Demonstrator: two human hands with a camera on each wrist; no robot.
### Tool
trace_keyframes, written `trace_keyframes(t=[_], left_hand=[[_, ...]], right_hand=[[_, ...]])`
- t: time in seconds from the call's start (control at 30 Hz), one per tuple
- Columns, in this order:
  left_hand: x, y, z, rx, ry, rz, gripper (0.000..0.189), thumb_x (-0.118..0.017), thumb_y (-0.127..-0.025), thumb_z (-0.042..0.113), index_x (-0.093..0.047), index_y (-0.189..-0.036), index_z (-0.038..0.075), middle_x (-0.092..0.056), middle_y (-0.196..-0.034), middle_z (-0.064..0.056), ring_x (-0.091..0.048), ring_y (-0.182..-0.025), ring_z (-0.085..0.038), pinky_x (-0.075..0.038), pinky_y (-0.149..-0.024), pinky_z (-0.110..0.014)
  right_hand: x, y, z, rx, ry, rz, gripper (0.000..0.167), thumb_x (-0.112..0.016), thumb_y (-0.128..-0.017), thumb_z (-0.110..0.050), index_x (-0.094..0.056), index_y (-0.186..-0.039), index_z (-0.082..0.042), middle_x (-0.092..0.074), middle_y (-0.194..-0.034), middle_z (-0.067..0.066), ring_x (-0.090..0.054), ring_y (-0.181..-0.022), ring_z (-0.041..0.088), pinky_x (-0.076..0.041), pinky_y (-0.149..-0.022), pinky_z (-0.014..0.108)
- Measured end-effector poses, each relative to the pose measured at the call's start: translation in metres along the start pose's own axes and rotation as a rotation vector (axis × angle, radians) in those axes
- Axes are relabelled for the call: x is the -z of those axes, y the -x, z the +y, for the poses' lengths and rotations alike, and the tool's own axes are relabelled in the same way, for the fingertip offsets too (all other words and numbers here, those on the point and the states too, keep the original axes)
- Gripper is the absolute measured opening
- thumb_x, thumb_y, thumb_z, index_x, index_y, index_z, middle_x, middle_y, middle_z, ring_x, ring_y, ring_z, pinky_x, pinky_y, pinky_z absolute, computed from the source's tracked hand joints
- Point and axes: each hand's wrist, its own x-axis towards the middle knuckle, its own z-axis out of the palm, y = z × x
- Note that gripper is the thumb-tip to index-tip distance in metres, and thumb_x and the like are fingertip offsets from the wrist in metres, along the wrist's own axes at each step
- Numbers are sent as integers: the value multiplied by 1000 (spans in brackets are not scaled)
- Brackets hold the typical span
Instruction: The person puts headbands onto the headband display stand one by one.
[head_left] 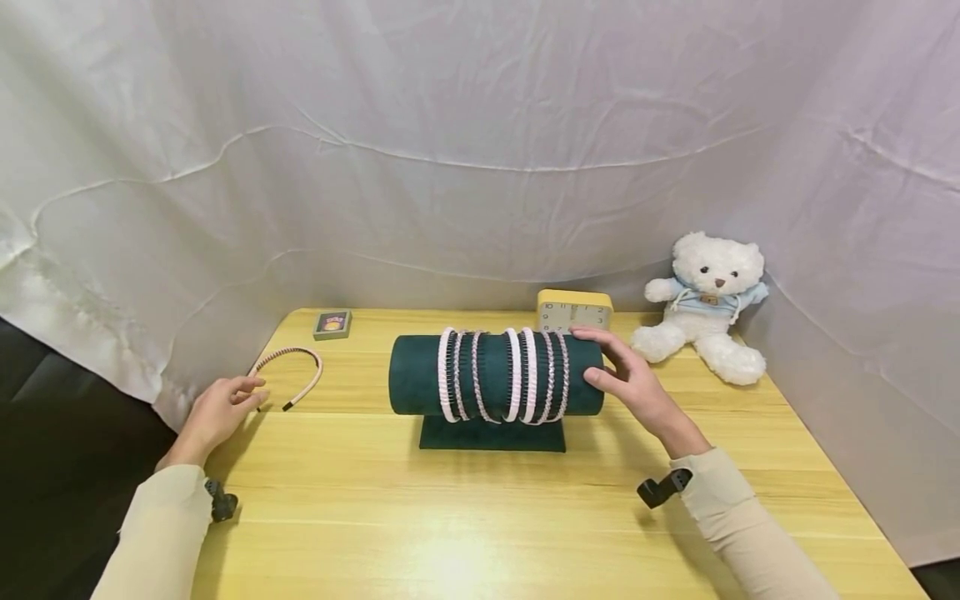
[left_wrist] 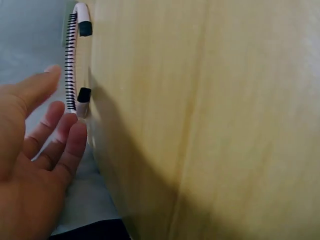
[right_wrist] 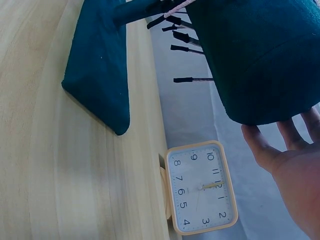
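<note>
A dark green velvet roll stand (head_left: 495,375) stands mid-table with several pink and white headbands (head_left: 513,375) looped over its roll. My right hand (head_left: 628,379) touches the roll's right end, thumb in front and fingers along the top; in the right wrist view its fingertips meet the roll's edge (right_wrist: 270,95). On the left, one loose pink headband (head_left: 309,385) with dark tips lies on the table. My left hand (head_left: 217,417) is beside it, fingers loosely bent and holding nothing. In the left wrist view the fingertips come close to the headband (left_wrist: 71,60); whether they touch it I cannot tell.
A yellow-framed clock (head_left: 574,310) stands behind the stand's right end. At the back right sits a white teddy bear (head_left: 712,308) in a blue top. A small grey-green box (head_left: 332,325) lies at the back left. Pale curtains (head_left: 480,167) surround the wooden table (head_left: 360,517).
</note>
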Motion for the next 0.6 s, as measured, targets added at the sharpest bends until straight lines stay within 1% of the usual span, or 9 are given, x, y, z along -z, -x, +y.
trace_keyframes(t=[0.1,0.23,0.47,0.6], left_hand=[[-2,1,-3,9,-15,-38,34,-68,-109,19,-71,-130,-8,-72,-119,-33,-69,-111,-57,-53,-93,-69],[-3,3,-4,30,-24,-65,32,-67,-110,19,-73,-127,-7,-75,-115,-31,-69,-108,-52,-54,-88,-64],[-4,5,-4,80,-27,-99,32,-63,-112,22,-71,-126,-5,-73,-118,-33,-66,-112,-54,-52,-90,-66],[-4,6,-3,91,-25,-104,31,-63,-112,25,-72,-123,-3,-73,-117,-30,-66,-111,-52,-51,-91,-65]], right_hand=[[0,0,0,2,0,0,55,-62,-107,-1,-50,-161,-8,-44,-170,13,-46,-151,9,-48,-112,19],[0,0,0,1,7,0,55,-62,-107,-1,-51,-161,-8,-45,-169,12,-46,-150,9,-48,-111,19],[0,0,0,-4,5,-2,55,-62,-107,-2,-51,-161,-9,-41,-171,19,-45,-151,9,-48,-112,18],[0,0,0,-6,0,-1,55,-62,-107,-1,-51,-161,-8,-39,-171,24,-45,-151,9,-47,-112,18]])
